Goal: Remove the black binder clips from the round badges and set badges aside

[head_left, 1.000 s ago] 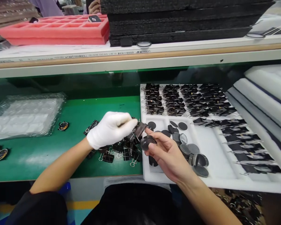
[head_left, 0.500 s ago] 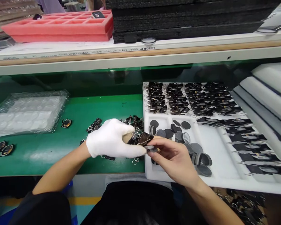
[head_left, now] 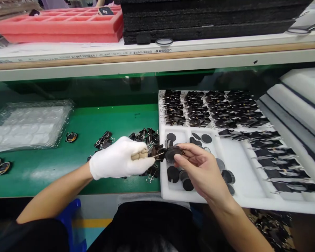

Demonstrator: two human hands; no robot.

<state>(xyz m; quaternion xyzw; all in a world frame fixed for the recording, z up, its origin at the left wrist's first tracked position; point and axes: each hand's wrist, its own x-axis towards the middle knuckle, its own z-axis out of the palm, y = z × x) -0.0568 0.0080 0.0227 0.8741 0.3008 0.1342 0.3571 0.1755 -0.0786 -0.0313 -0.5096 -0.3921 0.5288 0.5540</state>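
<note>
My left hand (head_left: 122, 157), in a white glove, is closed on a black binder clip (head_left: 158, 153) with wire handles. The clip's far end meets a round dark disc (head_left: 172, 154), held between the thumb and fingers of my bare right hand (head_left: 199, 164). Whether the clip's jaws grip the disc I cannot tell. Loose binder clips (head_left: 150, 134) lie on the green table behind my gloved fingers, and more lie near that wrist. Below my right hand, several dark round discs (head_left: 187, 183) lie in a compartment of the white foam tray (head_left: 248, 171).
Rows of clipped black parts (head_left: 199, 108) fill the tray's back and right side. Clear plastic trays (head_left: 34, 122) stand at left, near several small ring-shaped parts (head_left: 71, 137). A shelf (head_left: 136, 64) crosses above, carrying red foam trays (head_left: 65, 29) and black foam sheets (head_left: 199, 24). White foam sheets (head_left: 299, 105) lean at right.
My left hand has drawn slightly left, away from my right. The disc, seen nearly edge-on before, now shows its flat dark face. The view has shifted slightly.
</note>
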